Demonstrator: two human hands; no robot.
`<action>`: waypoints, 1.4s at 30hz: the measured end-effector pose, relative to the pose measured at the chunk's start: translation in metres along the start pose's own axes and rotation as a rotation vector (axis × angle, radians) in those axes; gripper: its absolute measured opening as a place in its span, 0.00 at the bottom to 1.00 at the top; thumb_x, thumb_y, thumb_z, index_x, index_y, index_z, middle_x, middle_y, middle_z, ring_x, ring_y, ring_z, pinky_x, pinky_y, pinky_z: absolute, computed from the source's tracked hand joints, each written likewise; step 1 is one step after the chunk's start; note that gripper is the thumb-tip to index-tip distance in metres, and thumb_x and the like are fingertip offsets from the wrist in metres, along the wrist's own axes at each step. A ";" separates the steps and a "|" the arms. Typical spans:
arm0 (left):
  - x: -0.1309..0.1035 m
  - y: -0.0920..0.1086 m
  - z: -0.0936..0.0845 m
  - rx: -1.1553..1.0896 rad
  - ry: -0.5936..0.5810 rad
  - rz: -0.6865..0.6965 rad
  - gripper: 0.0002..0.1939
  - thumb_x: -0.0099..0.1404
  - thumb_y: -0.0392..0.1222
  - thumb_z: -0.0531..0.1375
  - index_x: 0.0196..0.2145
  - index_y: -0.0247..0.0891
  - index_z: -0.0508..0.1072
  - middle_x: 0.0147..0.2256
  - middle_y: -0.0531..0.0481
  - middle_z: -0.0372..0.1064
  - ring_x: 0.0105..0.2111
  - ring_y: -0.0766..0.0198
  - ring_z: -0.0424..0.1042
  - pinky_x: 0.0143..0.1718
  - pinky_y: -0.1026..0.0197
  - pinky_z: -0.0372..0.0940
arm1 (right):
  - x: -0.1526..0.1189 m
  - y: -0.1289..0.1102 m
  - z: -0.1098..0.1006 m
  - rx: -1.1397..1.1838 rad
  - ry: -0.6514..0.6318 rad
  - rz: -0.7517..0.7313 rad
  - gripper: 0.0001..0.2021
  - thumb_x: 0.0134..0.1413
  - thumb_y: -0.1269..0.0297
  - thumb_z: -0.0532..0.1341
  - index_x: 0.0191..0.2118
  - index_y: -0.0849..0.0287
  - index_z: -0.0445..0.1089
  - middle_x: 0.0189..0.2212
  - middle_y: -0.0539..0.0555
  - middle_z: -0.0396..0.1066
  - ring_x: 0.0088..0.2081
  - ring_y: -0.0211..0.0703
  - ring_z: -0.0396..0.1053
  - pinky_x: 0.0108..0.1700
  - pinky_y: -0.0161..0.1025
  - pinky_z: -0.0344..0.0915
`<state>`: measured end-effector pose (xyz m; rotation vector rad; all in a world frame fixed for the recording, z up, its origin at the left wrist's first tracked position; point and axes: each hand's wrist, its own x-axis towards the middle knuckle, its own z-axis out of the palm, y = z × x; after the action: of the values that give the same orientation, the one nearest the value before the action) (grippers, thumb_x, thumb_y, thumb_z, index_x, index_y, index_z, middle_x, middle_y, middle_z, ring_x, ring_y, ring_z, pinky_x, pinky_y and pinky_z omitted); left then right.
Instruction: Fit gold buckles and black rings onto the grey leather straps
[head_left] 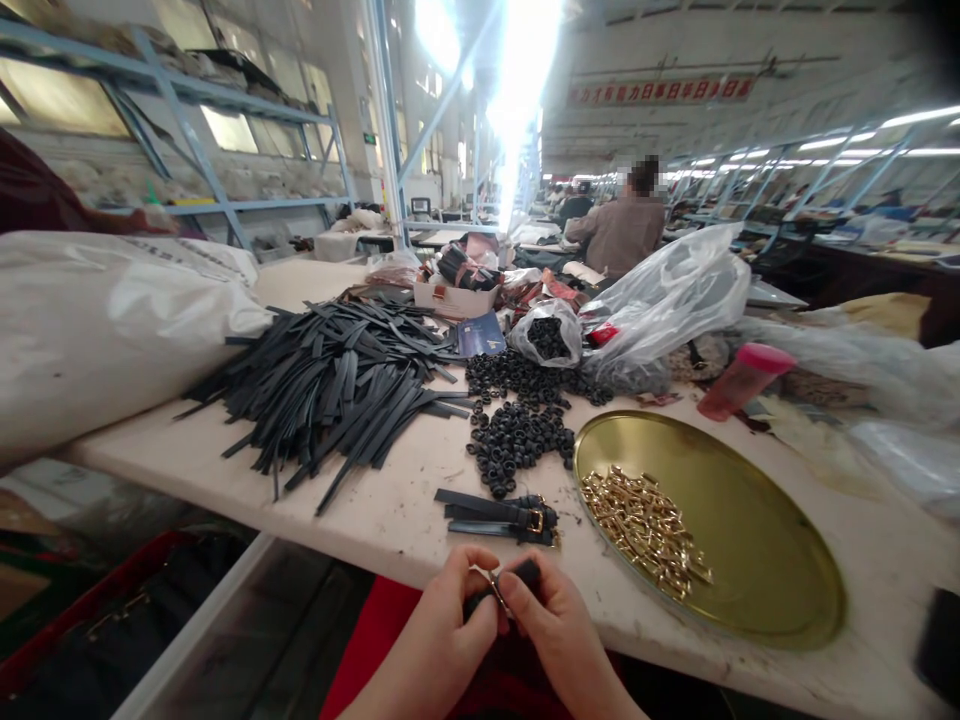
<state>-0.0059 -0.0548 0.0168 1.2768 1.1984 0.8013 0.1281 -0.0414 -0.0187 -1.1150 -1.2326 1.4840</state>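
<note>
My left hand [457, 610] and my right hand [544, 605] meet at the table's front edge, fingers closed on one dark strap [527, 573] with a small metal buckle [495, 583] between them. Just beyond them lie a few finished-looking dark straps with gold buckles [499, 517]. Farther back are a heap of black loops [517, 440] and, to the left, a large pile of dark strips [330, 375]. Gold buckles [645, 530] cover the left part of a round gold tray [750, 530] on the right.
A white sack [112, 340] fills the left side. Behind the loops stand a plastic bag of loops [547, 335], a blue card [481, 334] and a white box [454, 299]. A pink-lidded jar [746, 380] leans beyond the tray. A person [622, 230] sits farther back.
</note>
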 end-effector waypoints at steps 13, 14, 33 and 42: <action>0.011 -0.021 -0.016 0.156 0.071 -0.137 0.07 0.56 0.42 0.56 0.29 0.38 0.60 0.24 0.56 0.64 0.27 0.66 0.65 0.27 0.67 0.56 | 0.001 0.012 0.005 0.557 -0.163 0.452 0.21 0.34 0.52 0.68 0.32 0.59 0.63 0.21 0.45 0.63 0.19 0.30 0.57 0.23 0.29 0.53; 0.012 -0.021 -0.017 0.192 0.066 -0.145 0.06 0.56 0.42 0.56 0.29 0.38 0.61 0.25 0.56 0.64 0.27 0.66 0.65 0.27 0.67 0.56 | 0.002 0.014 0.005 0.587 -0.180 0.473 0.20 0.35 0.53 0.68 0.30 0.59 0.62 0.20 0.45 0.62 0.19 0.29 0.56 0.23 0.29 0.52; -0.002 -0.024 -0.016 -0.263 -0.095 -0.279 0.14 0.50 0.46 0.61 0.30 0.34 0.65 0.22 0.54 0.66 0.20 0.71 0.62 0.22 0.67 0.55 | -0.003 0.018 0.001 0.069 0.056 0.206 0.14 0.45 0.53 0.61 0.26 0.58 0.59 0.19 0.44 0.57 0.22 0.34 0.54 0.25 0.32 0.54; -0.021 -0.019 -0.008 -0.303 -0.130 -0.267 0.13 0.51 0.44 0.62 0.30 0.33 0.66 0.25 0.52 0.68 0.23 0.70 0.65 0.24 0.67 0.59 | -0.022 0.005 -0.007 -0.141 -0.189 0.193 0.09 0.46 0.58 0.59 0.28 0.57 0.60 0.16 0.41 0.55 0.17 0.30 0.51 0.19 0.29 0.47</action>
<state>-0.0216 -0.0758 0.0037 0.8860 1.0685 0.6632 0.1392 -0.0616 -0.0222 -1.2382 -1.4094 1.7008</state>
